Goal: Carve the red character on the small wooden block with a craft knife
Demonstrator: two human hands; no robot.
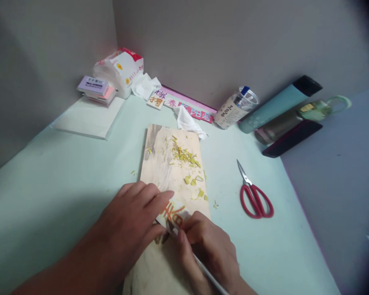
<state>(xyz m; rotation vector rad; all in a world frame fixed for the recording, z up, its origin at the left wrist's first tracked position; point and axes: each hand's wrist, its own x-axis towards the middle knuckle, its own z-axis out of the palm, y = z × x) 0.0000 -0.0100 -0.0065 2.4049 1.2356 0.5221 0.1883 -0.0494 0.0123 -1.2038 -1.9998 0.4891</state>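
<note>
My left hand is closed on the left edge of a small white carving block that bears an orange character, holding it against a wooden board. In my right hand is a slim craft knife, gripped like a pen. Its blade tip meets the lower part of the block, close to my left thumb. Yellow-green shavings lie scattered over the upper half of the board. The block's right corner is partly covered by my right fingers.
Red-handled scissors lie to the right. Behind the board are crumpled tissues, lettered blocks, and a plastic cup. Two bottles and a dark phone-like slab stand right; a tissue pack and white sheet left.
</note>
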